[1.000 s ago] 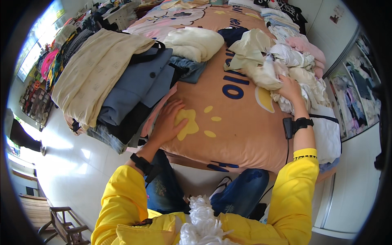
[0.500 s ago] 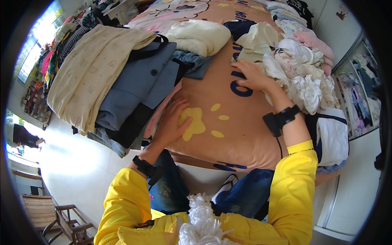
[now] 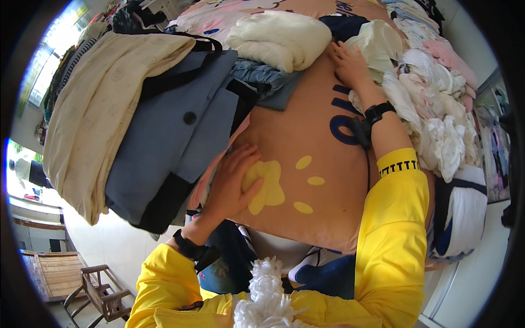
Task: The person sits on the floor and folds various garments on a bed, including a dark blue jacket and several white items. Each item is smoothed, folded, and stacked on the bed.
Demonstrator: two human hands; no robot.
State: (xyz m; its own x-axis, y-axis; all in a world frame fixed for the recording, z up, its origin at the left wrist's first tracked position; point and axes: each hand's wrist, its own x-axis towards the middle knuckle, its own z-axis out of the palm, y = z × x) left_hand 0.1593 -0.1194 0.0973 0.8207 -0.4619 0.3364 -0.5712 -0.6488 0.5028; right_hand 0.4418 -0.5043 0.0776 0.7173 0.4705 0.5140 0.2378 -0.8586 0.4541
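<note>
My left hand [image 3: 232, 180] lies flat, fingers spread, on the brown printed bed sheet [image 3: 306, 186], beside a yellow paw mark and the edge of a tall stack of folded clothes. My right hand [image 3: 351, 66] reaches farther out, its fingers stretched and holding nothing I can see. Its fingertips are close to a navy folded garment [image 3: 342, 26] and a cream crumpled garment [image 3: 377, 41]. To its left sits a folded white fluffy blanket [image 3: 279, 38] on top of folded blue jeans [image 3: 265, 76].
At the left, the stack holds a blue-grey jacket [image 3: 169, 120] and cream patterned fabric [image 3: 104, 104]. A heap of white and pale clothes [image 3: 437, 109] covers the right side. A folded white and navy garment [image 3: 462, 202] lies at the right edge. A wooden chair [image 3: 104, 292] stands lower left.
My right hand has moved forward, away from me, toward the navy and cream garments. My left hand stays on the sheet by the stack. The view has shifted a little.
</note>
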